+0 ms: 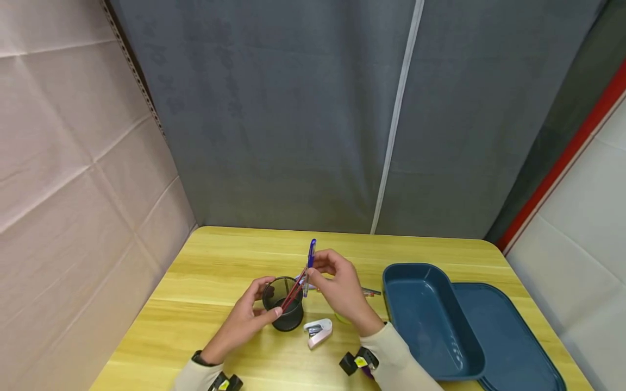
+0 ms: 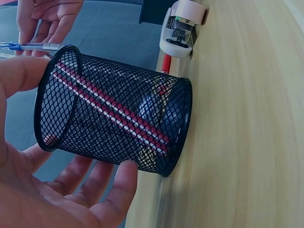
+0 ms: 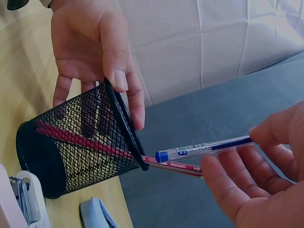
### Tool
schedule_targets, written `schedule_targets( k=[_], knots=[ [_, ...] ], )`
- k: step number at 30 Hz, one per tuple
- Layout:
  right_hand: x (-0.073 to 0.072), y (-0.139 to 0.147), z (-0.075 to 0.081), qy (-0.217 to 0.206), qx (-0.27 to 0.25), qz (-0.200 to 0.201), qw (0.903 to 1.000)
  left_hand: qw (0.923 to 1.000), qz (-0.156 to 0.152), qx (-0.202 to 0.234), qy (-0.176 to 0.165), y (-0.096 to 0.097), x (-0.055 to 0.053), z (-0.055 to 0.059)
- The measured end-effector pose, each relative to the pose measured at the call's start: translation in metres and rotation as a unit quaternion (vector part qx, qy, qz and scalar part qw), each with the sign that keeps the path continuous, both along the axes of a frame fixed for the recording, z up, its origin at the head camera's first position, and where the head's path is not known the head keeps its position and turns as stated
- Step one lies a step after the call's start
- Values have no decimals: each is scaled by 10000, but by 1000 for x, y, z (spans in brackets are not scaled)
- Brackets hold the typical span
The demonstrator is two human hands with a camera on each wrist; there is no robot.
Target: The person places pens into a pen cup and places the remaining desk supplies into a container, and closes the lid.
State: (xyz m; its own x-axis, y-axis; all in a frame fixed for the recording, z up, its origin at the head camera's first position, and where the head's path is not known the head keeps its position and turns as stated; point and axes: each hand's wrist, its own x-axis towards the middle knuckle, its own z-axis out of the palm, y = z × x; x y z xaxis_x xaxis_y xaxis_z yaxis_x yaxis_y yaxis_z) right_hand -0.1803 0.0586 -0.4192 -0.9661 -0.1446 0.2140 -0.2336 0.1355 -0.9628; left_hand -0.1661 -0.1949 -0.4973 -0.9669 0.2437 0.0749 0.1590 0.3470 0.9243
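Cream sleeves (image 1: 401, 358) extend over the table (image 1: 235, 255); toward its right edge sit a blue tray (image 1: 435, 326) and a flat blue lid-like piece (image 1: 513, 326). Nearer the middle, a pink-and-white stapler (image 1: 319, 332) lies loose. Just beyond, the left hand (image 1: 249, 315) curls fingers and thumb round a black mesh cup (image 1: 288, 319). Two red pencils (image 1: 292, 294) already slant inside; the right hand (image 1: 342, 283) pinches a blue pen (image 1: 311, 254) near the rim, not yet in. Thin sticks (image 1: 373, 291) past that hand also lie outside, too covered to name.
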Motion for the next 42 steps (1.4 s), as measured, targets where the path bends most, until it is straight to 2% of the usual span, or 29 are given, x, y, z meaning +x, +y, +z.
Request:
schedule_targets(
  k=[9, 14, 29, 35, 42],
  knots=[
    [-8, -12, -6, 167, -255, 47, 9995, 10000, 4, -2, -31, -1, -1, 0],
    [-13, -17, -15, 204, -256, -6, 9995, 10000, 31, -16, -51, -1, -1, 0],
    [-16, -19, -37, -91, -89, -92, 9999, 9999, -53, 89, -75, -1, -2, -1],
    [-15, -18, -42, -186, 12, -178, 9997, 9999, -21, 108, -50, -1, -1, 0],
    [-15, -17, -45, -262, -169, -190, 9993, 10000, -16, 98, -10, -1, -1, 0]
  ],
)
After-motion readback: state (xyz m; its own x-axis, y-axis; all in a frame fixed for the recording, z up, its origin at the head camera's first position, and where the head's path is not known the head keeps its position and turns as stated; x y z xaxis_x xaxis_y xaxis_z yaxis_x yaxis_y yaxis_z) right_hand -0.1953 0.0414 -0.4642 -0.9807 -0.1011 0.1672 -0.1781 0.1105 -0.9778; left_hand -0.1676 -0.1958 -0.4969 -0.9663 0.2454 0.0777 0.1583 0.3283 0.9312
